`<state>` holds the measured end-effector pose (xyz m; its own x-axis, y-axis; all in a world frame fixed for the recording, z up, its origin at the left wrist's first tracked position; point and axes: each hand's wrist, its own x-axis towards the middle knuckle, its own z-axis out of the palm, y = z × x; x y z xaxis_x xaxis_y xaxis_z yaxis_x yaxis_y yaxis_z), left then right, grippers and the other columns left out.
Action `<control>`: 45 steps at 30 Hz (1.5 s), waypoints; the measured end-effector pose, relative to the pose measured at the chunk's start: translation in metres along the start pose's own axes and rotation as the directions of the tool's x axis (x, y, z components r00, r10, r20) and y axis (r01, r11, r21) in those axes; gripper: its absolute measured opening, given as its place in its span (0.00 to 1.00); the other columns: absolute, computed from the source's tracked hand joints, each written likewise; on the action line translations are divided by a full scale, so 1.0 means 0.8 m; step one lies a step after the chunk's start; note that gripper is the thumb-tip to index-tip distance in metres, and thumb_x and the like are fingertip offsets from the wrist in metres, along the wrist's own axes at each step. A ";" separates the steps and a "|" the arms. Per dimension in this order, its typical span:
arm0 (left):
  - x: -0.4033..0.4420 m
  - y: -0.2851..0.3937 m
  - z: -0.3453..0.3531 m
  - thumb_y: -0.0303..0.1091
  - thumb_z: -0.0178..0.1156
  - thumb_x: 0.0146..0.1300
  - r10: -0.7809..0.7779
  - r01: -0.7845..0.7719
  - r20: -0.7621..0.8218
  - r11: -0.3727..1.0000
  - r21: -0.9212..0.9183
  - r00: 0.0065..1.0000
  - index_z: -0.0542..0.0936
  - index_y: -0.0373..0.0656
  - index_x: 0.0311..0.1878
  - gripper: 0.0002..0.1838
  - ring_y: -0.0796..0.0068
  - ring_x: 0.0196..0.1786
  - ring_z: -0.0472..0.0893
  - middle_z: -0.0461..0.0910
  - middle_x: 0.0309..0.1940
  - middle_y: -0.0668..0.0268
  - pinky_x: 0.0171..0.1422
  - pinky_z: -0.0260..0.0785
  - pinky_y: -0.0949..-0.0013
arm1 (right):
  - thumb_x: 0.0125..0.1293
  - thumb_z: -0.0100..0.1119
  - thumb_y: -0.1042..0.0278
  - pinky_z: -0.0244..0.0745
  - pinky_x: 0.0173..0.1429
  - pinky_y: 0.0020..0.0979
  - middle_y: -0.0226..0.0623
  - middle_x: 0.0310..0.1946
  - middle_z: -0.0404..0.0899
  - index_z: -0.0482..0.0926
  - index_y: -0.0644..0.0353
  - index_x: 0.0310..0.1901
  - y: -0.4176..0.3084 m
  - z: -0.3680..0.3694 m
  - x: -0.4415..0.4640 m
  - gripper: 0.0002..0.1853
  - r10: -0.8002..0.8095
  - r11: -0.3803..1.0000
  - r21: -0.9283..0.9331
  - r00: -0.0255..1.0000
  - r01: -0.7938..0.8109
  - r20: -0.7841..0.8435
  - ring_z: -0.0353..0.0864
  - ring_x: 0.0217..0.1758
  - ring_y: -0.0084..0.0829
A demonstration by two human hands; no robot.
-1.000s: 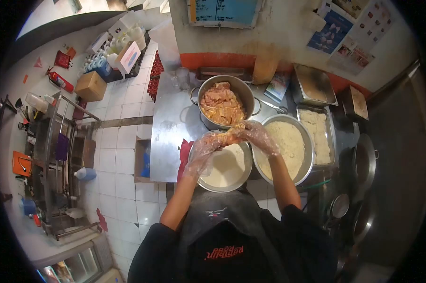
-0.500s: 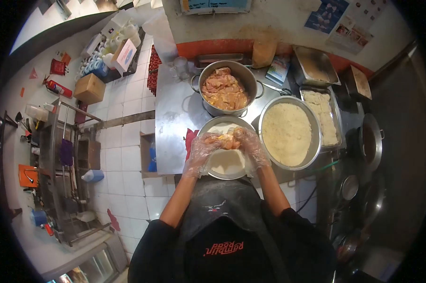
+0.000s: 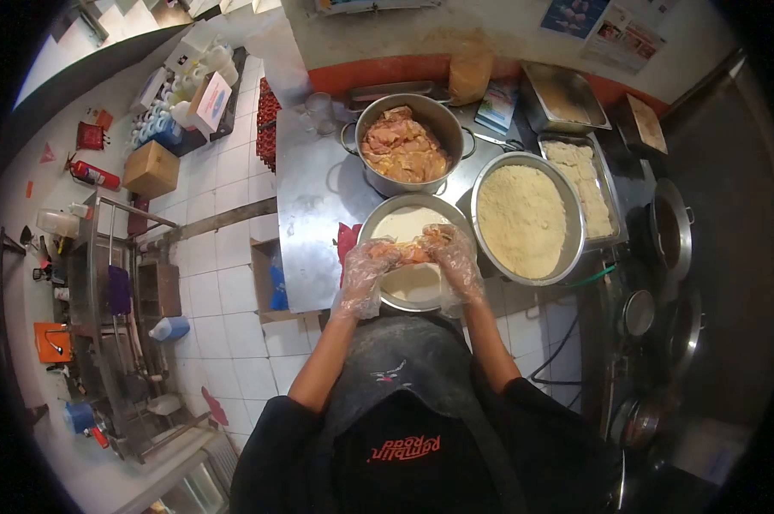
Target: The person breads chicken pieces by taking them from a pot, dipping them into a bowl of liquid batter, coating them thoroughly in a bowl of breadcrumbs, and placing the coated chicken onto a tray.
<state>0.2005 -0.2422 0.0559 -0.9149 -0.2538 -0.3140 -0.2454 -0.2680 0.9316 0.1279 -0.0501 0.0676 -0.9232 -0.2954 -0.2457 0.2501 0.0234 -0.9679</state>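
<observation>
My left hand (image 3: pixel 369 265) and my right hand (image 3: pixel 454 257), both in clear plastic gloves, grip a piece of raw marinated chicken (image 3: pixel 411 252) between them. They hold it over a round metal bowl (image 3: pixel 372 224) of creamy pale liquid. Behind the bowl stands a large two-handled pot (image 3: pixel 455 117) filled with raw marinated meat (image 3: pixel 402 146). On the right is a wide round pan (image 3: pixel 580 224) of pale yellow breading (image 3: pixel 522 221). Farther right, coated pieces (image 3: pixel 580 184) lie in rows in a rectangular metal tray (image 3: pixel 616 206).
Scissors (image 3: pixel 503 144) and a blue-and-white packet (image 3: pixel 497 106) lie behind the breading pan. A deep metal container (image 3: pixel 567 94) sits at the back right. To the right are large pans (image 3: pixel 671 230). A red cloth (image 3: pixel 348 244) touches the bowl's left side; a glass jug (image 3: pixel 321 113) stands back left.
The chicken piece looks more stretched out between my hands, showing less bulk than before. The whole view has shifted slightly as my head moved.
</observation>
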 end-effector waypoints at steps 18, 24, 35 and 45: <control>0.027 -0.008 0.043 0.32 0.69 0.66 0.074 -0.076 -0.080 0.997 -0.024 0.994 0.83 0.30 0.51 0.16 0.71 0.44 0.86 0.87 0.44 0.58 0.51 0.81 0.68 | 0.69 0.67 0.65 0.80 0.49 0.28 0.42 0.47 0.84 0.76 0.72 0.59 0.012 -0.043 0.003 0.23 -0.017 0.999 0.044 0.993 0.023 -0.120 0.83 0.47 0.26; 0.032 -0.001 0.039 0.31 0.70 0.65 0.111 -0.095 -0.170 0.990 0.102 0.979 0.83 0.30 0.50 0.16 0.73 0.43 0.86 0.87 0.42 0.59 0.49 0.81 0.68 | 0.71 0.67 0.62 0.77 0.42 0.26 0.40 0.46 0.84 0.76 0.68 0.56 0.032 -0.053 0.035 0.20 0.040 0.999 0.008 0.998 -0.039 -0.055 0.81 0.40 0.22; 0.016 -0.006 0.024 0.31 0.73 0.64 0.148 -0.153 -0.052 0.982 -0.108 0.988 0.77 0.35 0.50 0.17 0.72 0.45 0.85 0.85 0.45 0.57 0.48 0.82 0.69 | 0.70 0.68 0.63 0.75 0.41 0.23 0.33 0.39 0.80 0.73 0.69 0.61 0.012 -0.027 0.018 0.25 0.044 0.939 0.343 0.995 -0.009 -0.093 0.77 0.36 0.20; 0.025 -0.013 0.015 0.32 0.70 0.67 -0.046 0.048 -0.026 0.997 0.056 0.999 0.77 0.32 0.51 0.16 0.72 0.45 0.84 0.84 0.46 0.56 0.48 0.82 0.68 | 0.73 0.62 0.61 0.77 0.45 0.28 0.35 0.38 0.83 0.82 0.66 0.51 0.026 -0.045 0.006 0.16 -0.028 0.983 -0.184 0.996 0.013 -0.080 0.80 0.40 0.22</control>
<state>0.1809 -0.2332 0.0419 -0.8939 -0.2648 -0.3616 -0.3063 -0.2278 0.9243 0.1180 -0.0167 0.0445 -0.9502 -0.2189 -0.2216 0.1801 0.1944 -0.9642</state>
